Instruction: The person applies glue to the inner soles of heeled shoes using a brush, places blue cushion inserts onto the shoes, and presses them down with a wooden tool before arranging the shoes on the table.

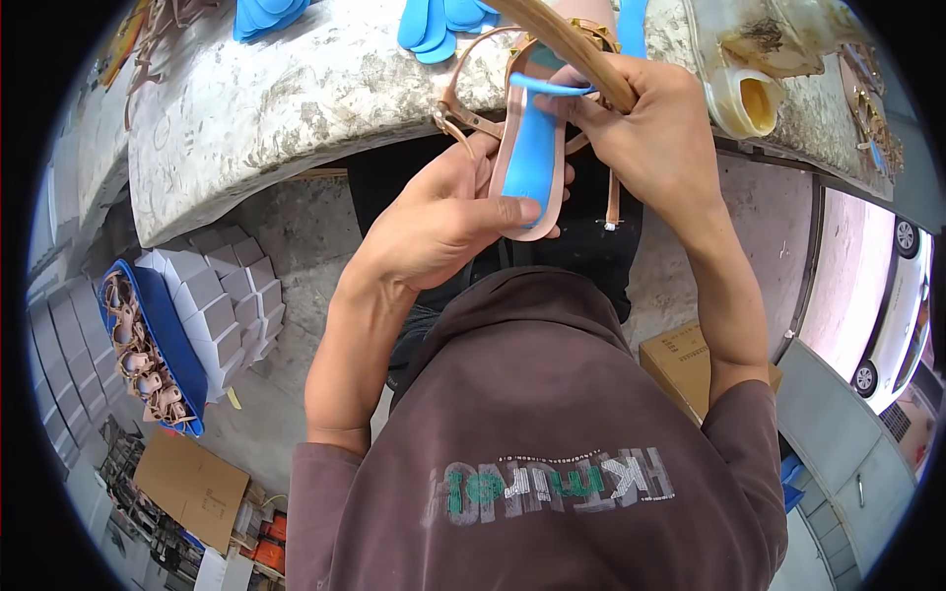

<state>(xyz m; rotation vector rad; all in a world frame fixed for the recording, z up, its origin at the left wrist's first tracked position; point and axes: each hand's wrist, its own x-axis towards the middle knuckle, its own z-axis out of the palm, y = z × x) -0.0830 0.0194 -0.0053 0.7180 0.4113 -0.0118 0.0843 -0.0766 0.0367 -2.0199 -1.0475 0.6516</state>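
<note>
Head view: strappy sandal [534, 234], one, held over the person's lap at the worktable [296, 108] edge. Left hand [434, 222]: clasping the near end, thumb pressing blue insole pad [530, 163]. Right hand [655, 128]: gripping wooden handle [572, 47], fingertips at the pad's raised far end. Step, by judgement: seating the pad. Next move likely calls for aligning that end, then smoothing flat.

I'm standing in a shoe workshop. Blue insoles [428, 37] are lying on a stained worktop [286, 84], sandals [141, 369] are filling a blue tray [175, 340], and boxes [212, 295] are standing stacked.
</note>
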